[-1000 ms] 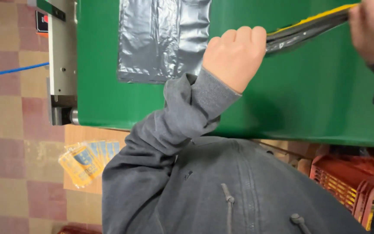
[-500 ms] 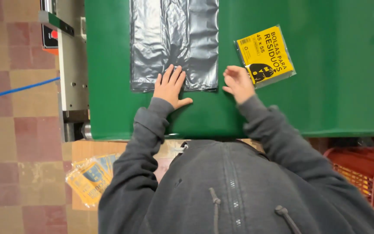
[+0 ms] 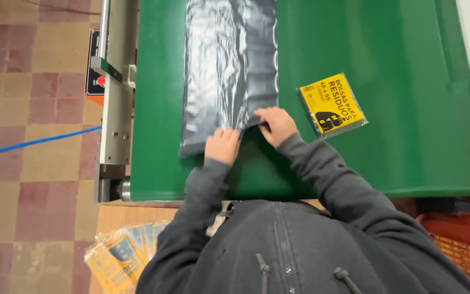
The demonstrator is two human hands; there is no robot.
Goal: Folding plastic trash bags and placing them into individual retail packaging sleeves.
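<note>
Plastic is lying flat on the green desk [image 3: 409, 109]: a long grey bag [image 3: 229, 71] is stretching from the far edge down toward the near edge, left of the desk's middle, its near end stopping short of the front edge. Both hands are resting on that near end. The left hand [image 3: 223, 145] is pressing palm down on the bag's near edge, fingers laid flat, its grip closing on nothing. The right hand [image 3: 276, 125] is sitting just beside it at the bag's near right corner, fingertips bending onto the plastic; whether its grip is pinching the film or only pressing it is not showing clearly. Dark grey sleeves are running back to a hooded top at the bottom of the view. A yellow packet [image 3: 331, 105] is lying on the desk near the right hand, apart from the bag, tilted. A metal rail [image 3: 114, 98] is running along the desk's left edge. Below the near edge, more yellow packets [image 3: 118, 256] are lying at lower left, and a red crate [image 3: 458, 245] is showing at lower right.
</note>
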